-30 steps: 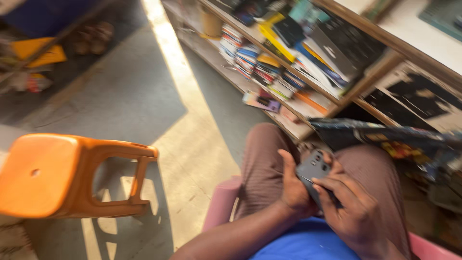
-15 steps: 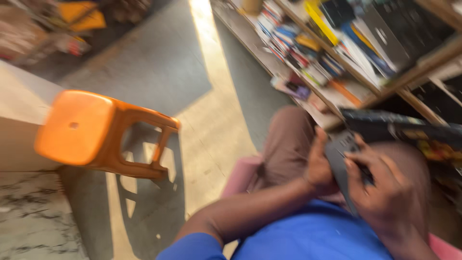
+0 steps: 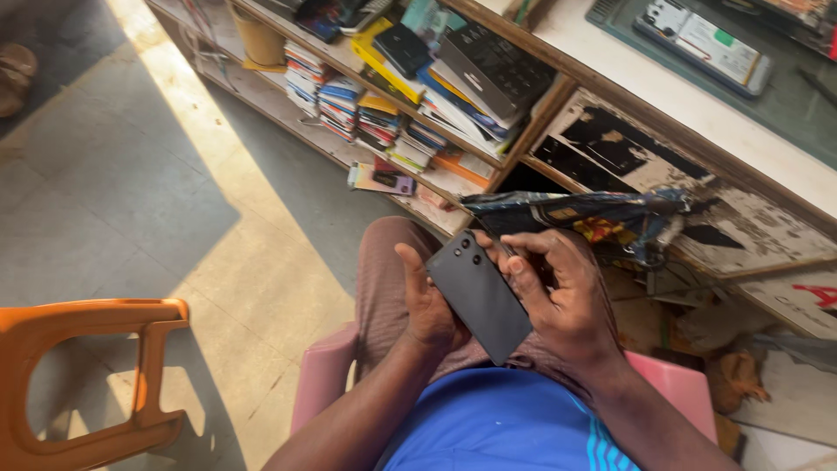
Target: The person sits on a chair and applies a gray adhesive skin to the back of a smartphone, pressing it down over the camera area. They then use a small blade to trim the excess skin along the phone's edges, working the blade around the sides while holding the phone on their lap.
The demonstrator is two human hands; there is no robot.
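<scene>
In the head view, a dark smartphone (image 3: 479, 295) is held back-up over the person's lap, its camera lenses showing near the top corner. The left hand (image 3: 429, 301) cups its left edge; that grip is closed on the phone, thumb raised along the side, though the fingers beneath are hidden by the phone itself. The right hand (image 3: 562, 296) wraps the right edge, its grip also closed on the phone, with fingertips (image 3: 516, 264) pressing near the upper back. Whether anything thin sits between those fingertips and the phone cannot be made out. The screen side faces down and is not visible.

The person sits on a pink chair (image 3: 324, 375), mostly covered by legs and a blue shirt (image 3: 488, 427); only its edges show. At lower left an orange stool (image 3: 83, 375) is cut off by the frame. Ahead, a low shelf (image 3: 410, 187) holds stacked boxes (image 3: 375, 122), too small to tell apart. A crumpled dark plastic wrapper (image 3: 575, 209) lies just beyond the hands. Above, the bench (image 3: 680, 105) carries a green mat (image 3: 785, 96), cut off by the frame's top and right edges.
</scene>
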